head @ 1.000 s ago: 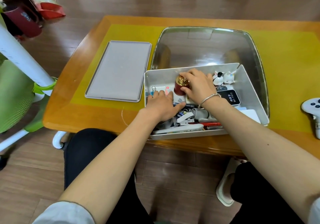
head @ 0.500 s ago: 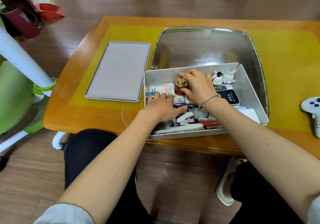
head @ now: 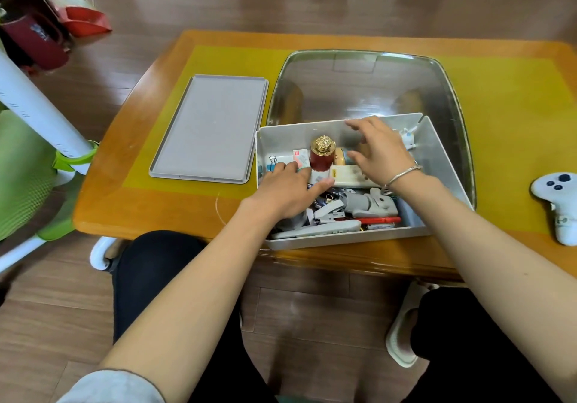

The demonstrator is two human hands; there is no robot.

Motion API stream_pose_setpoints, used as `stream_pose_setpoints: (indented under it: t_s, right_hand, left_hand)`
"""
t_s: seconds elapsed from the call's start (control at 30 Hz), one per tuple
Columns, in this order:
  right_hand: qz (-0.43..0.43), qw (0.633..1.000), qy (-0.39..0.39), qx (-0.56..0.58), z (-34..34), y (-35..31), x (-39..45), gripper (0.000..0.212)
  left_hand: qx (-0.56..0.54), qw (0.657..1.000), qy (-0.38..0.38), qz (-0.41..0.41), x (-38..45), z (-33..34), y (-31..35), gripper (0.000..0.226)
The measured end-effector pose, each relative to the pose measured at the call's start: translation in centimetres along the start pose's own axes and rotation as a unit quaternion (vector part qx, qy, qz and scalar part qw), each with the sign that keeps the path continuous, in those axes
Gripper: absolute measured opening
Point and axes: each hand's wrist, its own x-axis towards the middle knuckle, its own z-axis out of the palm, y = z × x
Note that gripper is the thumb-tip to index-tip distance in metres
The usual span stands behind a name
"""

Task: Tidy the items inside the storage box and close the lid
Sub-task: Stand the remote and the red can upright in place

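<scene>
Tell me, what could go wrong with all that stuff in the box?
The tall red bottle with the gold cap stands upright between both hands; the open right hand right beside it could knock it over. It may also stand too high for the lid to close. The box overhangs the table edge and might tip.

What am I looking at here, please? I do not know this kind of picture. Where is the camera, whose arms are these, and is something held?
The camera sits on a person's head and looks down at their own two arms. On the table stands a grey storage box full of small things; its flat lid lies to the left. The left hand rests on the items with its fingers fairly straight. The right hand hovers open, beside a red bottle with a gold cap. Neither hand holds anything. A white game controller lies at the right.
</scene>
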Motion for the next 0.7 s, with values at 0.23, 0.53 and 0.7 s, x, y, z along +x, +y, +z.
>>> stream_pose_setpoints:
  t_s: [0.23, 0.53, 0.7]
  right_hand:
    - [0.057, 0.998, 0.000, 0.008, -3.7, 3.0, -3.3, 0.022]
    - [0.096, 0.987, -0.122, -0.031, -2.3, 3.5, -5.7, 0.037]
    - [0.072, 0.985, -0.158, 0.020, -1.8, 1.7, -5.7, 0.029]
  left_hand:
    - [-0.056, 0.967, 0.250, -0.007, -1.8, -1.0, -1.4, 0.055]
    - [-0.248, 0.941, 0.186, -0.132, -2.4, 1.2, -2.6, 0.091]
    - [-0.330, 0.907, 0.224, -0.136, -2.2, 1.6, -2.6, 0.085]
